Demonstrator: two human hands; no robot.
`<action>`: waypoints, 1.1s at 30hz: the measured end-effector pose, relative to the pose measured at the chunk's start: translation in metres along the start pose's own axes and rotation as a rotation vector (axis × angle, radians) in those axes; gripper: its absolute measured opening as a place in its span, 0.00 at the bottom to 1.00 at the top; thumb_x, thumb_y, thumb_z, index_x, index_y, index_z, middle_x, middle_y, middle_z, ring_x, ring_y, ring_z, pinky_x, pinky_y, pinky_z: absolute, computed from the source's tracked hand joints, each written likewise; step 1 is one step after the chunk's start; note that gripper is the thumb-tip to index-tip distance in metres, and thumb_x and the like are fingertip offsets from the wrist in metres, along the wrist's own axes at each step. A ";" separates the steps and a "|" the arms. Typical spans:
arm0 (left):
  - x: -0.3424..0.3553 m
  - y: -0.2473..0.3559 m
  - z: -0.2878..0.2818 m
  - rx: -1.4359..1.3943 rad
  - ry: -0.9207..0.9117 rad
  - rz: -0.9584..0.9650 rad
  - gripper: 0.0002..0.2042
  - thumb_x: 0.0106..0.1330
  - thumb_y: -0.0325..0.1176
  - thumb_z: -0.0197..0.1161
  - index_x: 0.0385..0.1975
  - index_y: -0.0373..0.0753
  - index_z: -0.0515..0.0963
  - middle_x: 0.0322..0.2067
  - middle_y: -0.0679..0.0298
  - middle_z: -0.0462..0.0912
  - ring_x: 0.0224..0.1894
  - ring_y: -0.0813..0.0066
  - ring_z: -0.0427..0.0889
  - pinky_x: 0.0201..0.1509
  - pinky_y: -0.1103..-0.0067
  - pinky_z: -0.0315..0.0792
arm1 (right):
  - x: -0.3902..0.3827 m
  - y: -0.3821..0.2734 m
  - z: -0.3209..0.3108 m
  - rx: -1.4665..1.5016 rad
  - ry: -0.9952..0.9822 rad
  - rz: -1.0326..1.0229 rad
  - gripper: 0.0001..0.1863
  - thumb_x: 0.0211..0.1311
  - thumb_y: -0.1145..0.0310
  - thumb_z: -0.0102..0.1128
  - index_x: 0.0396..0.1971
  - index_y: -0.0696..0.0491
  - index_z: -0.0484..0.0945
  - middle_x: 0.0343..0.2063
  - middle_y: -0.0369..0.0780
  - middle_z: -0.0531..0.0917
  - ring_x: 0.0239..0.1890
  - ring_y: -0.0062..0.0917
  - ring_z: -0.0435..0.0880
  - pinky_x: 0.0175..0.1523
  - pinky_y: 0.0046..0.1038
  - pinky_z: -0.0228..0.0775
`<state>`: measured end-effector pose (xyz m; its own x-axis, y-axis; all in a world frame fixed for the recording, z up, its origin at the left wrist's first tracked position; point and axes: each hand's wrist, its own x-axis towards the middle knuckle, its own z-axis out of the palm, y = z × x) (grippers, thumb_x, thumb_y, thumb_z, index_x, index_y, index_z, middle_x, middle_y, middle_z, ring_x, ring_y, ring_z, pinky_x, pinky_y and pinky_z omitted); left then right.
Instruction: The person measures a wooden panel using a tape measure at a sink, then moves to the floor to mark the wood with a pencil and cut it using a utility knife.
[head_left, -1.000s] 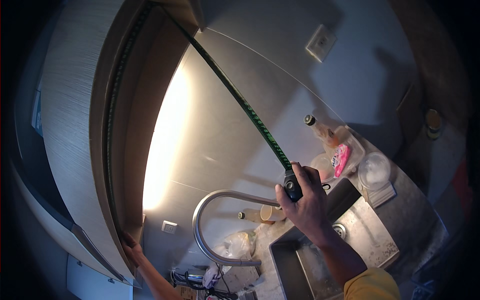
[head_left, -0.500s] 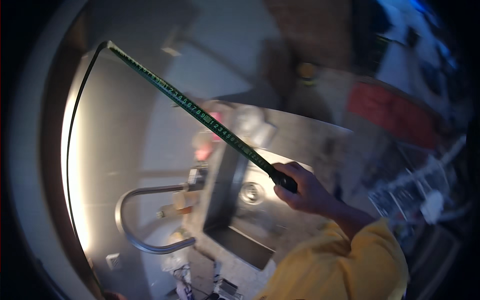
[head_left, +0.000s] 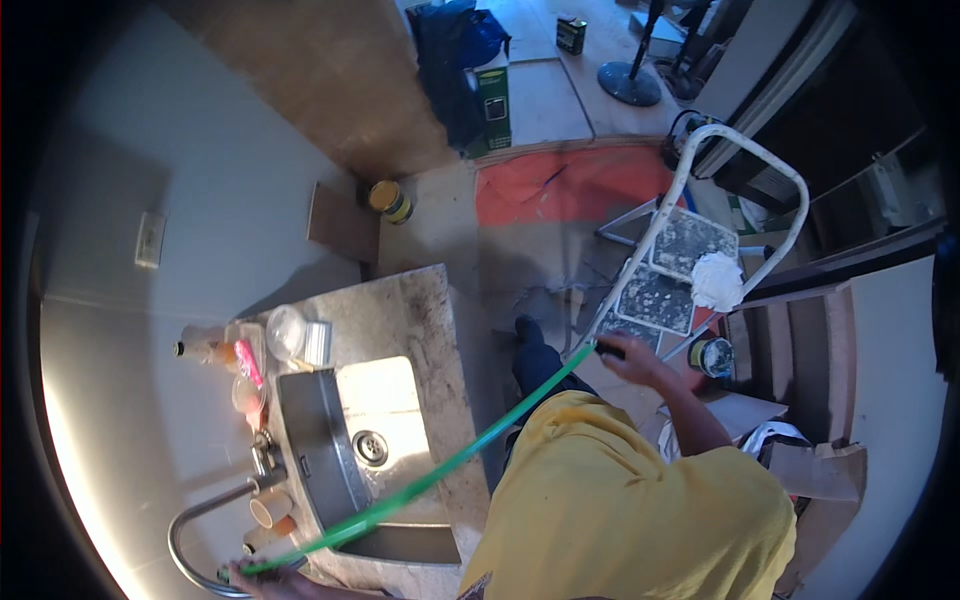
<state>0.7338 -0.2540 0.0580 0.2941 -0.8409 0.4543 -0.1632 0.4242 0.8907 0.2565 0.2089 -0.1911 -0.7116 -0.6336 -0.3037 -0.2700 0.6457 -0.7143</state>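
A long green tape measure [head_left: 472, 443] runs diagonally over the sink [head_left: 316, 430] and the stone counter [head_left: 410, 300]. My right hand [head_left: 638, 362] is closed on its black case [head_left: 610, 349], out to the right in front of a step ladder. My left hand [head_left: 272, 583], low at the left beside the curved tap [head_left: 176, 545], grips the tape's other part. The yellow cloth of my top [head_left: 620, 500] fills the lower middle. Bottles [head_left: 200, 350], lidded tubs [head_left: 287, 333] and a cup [head_left: 270, 508] stand along the back of the counter.
A white step ladder [head_left: 740, 142] with paint-spattered treads stands ahead right, a paint tin [head_left: 712, 356] beside it. A red floor sheet [head_left: 540, 185], a yellow tin [head_left: 390, 202], a leaning board [head_left: 335, 230], a pedestal [head_left: 628, 88] on the raised floor beyond, and cardboard [head_left: 820, 480] surround me.
The tape has come away from the cupboard's edge and now stretches low across the sink. My view has swung right and down to the floor and ladder. Both hands have moved lower.
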 end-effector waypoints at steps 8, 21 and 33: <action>-0.235 0.025 0.287 -0.360 -0.627 -0.572 0.07 0.76 0.31 0.60 0.48 0.38 0.77 0.40 0.59 0.86 0.42 0.74 0.85 0.34 0.80 0.81 | 0.044 -0.054 -0.016 0.081 -0.064 -0.155 0.32 0.62 0.63 0.64 0.68 0.43 0.73 0.58 0.50 0.77 0.58 0.47 0.79 0.62 0.40 0.73; -0.356 -0.012 0.568 0.099 -1.496 -0.739 0.27 0.69 0.25 0.68 0.67 0.35 0.68 0.55 0.54 0.81 0.51 0.68 0.84 0.46 0.72 0.84 | 0.259 -0.046 -0.159 0.259 0.003 0.113 0.25 0.65 0.53 0.63 0.54 0.54 0.71 0.46 0.56 0.84 0.51 0.51 0.83 0.55 0.47 0.75; -0.414 -0.014 0.800 -0.037 -1.400 -1.303 0.20 0.75 0.32 0.62 0.63 0.35 0.69 0.50 0.56 0.81 0.45 0.65 0.86 0.41 0.71 0.85 | 0.425 0.038 -0.242 0.783 0.288 0.588 0.25 0.68 0.49 0.61 0.45 0.59 0.80 0.35 0.45 0.84 0.36 0.29 0.84 0.42 0.32 0.77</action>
<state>-0.1393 -0.1809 -0.1530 -0.6627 -0.2198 -0.7159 -0.4777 -0.6121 0.6301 -0.2128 0.0672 -0.1949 -0.7514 -0.1127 -0.6502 0.5992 0.2962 -0.7438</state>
